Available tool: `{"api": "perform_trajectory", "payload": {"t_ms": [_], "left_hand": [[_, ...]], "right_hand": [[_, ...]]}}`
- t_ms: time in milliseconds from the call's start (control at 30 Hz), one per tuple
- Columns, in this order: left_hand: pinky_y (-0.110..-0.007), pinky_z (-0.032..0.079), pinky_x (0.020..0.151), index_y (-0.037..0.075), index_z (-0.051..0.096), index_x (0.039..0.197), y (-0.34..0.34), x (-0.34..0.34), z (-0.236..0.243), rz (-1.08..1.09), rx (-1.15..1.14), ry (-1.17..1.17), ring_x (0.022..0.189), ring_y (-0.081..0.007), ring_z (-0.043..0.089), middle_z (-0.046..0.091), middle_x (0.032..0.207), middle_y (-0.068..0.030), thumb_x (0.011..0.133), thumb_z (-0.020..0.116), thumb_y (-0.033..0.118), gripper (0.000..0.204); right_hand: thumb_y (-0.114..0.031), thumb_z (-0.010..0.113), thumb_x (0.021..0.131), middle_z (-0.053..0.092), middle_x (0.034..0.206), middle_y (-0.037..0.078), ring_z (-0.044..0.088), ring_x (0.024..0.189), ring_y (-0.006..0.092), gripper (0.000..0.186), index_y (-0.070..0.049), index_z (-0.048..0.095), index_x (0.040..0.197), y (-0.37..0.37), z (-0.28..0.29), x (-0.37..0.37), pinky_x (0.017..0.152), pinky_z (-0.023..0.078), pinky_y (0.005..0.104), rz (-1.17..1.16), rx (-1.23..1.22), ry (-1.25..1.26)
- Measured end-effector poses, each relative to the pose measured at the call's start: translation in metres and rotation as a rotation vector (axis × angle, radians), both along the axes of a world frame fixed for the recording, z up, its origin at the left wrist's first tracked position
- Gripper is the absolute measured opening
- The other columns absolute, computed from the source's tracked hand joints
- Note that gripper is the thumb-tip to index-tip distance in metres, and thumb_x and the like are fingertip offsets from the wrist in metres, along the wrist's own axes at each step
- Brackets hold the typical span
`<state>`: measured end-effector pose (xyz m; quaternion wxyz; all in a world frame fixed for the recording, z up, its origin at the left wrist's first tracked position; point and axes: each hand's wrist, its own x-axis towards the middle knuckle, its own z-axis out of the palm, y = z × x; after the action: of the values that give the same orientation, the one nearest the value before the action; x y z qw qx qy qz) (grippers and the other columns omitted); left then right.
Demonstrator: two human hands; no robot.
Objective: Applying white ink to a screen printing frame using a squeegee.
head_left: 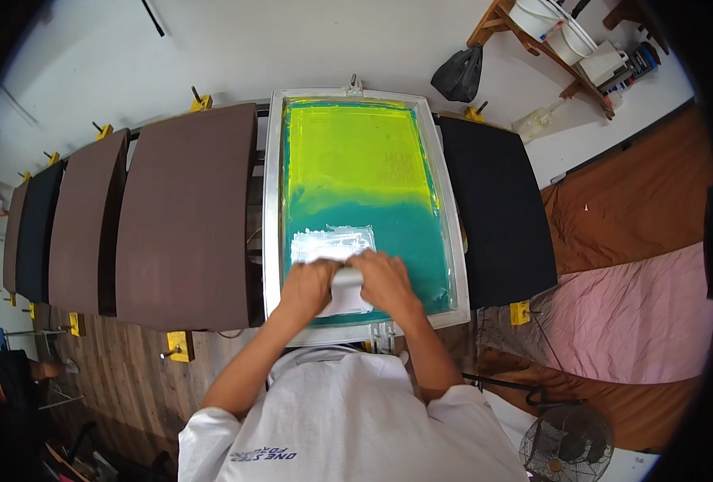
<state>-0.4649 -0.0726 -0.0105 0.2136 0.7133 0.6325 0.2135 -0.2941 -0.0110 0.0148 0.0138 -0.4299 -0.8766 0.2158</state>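
Observation:
A screen-printing frame (274, 201) with a pale metal rim lies lengthwise before me. Its teal mesh (372, 221) carries a yellow-green area (348, 145) across the far half. White ink (332, 239) is spread in a patch at the near left of the mesh. My left hand (311, 285) and my right hand (386, 281) are both closed on a whitish squeegee (347, 278), which shows between them, slightly blurred, over the white patch. Its blade is hidden by my hands and the handle.
Brown padded boards (192, 217) stand in a row to the left, and a black board (497, 209) to the right, with yellow clamps (181, 346) at their ends. A black bag (458, 74) hangs on the wall below a wooden shelf (525, 40). A fan (567, 443) stands at lower right.

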Motion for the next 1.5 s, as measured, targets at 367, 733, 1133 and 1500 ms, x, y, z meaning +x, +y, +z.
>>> {"api": "perform_trajectory", "payload": {"t_ms": [367, 733, 1133, 1500], "left_hand": [[-0.038, 0.049, 0.083, 0.004, 0.063, 0.111, -0.076, 0.026, -0.013, 0.006, -0.011, 0.007, 0.095, -0.0304, 0.067, 0.066, 0.112, -0.0167, 0.079, 0.057, 0.002, 0.033], [-0.044, 0.052, 0.074, 0.005, 0.070, 0.099, 0.010, -0.014, -0.011, 0.077, 0.031, -0.049, 0.081, -0.0328, 0.068, 0.070, 0.091, -0.0144, 0.074, 0.058, -0.003, 0.029], [-0.043, 0.049, 0.085, 0.001, 0.062, 0.113, -0.090, 0.023, -0.011, 0.011, 0.013, -0.033, 0.097, -0.0334, 0.066, 0.066, 0.113, -0.0192, 0.073, 0.060, -0.002, 0.040], [-0.044, 0.055, 0.073, 0.006, 0.069, 0.104, 0.025, -0.011, -0.013, 0.032, 0.022, -0.026, 0.078, -0.0342, 0.068, 0.070, 0.093, -0.0161, 0.070, 0.063, -0.004, 0.036]], "right_hand": [[0.004, 0.062, 0.070, 0.059, 0.107, 0.011, 0.057, 0.099, 0.0340, 0.047, -0.010, 0.063, 0.114, -0.069, -0.014, 0.022, 0.080, 0.048, 0.0468, 0.050, 0.018, 0.081], [0.007, 0.063, 0.068, 0.065, 0.105, 0.015, 0.060, 0.101, 0.0375, 0.044, -0.009, 0.066, 0.109, 0.021, -0.004, -0.022, 0.085, 0.051, 0.0466, 0.064, -0.025, -0.022], [0.007, 0.067, 0.063, 0.058, 0.120, 0.014, 0.054, 0.113, 0.0354, 0.057, -0.006, 0.061, 0.118, -0.078, -0.010, 0.020, 0.091, 0.048, 0.0428, 0.056, -0.077, 0.014], [0.005, 0.063, 0.068, 0.066, 0.101, 0.016, 0.061, 0.098, 0.0374, 0.039, -0.008, 0.066, 0.105, 0.033, -0.011, -0.015, 0.082, 0.051, 0.0473, 0.015, -0.026, -0.020]]}}
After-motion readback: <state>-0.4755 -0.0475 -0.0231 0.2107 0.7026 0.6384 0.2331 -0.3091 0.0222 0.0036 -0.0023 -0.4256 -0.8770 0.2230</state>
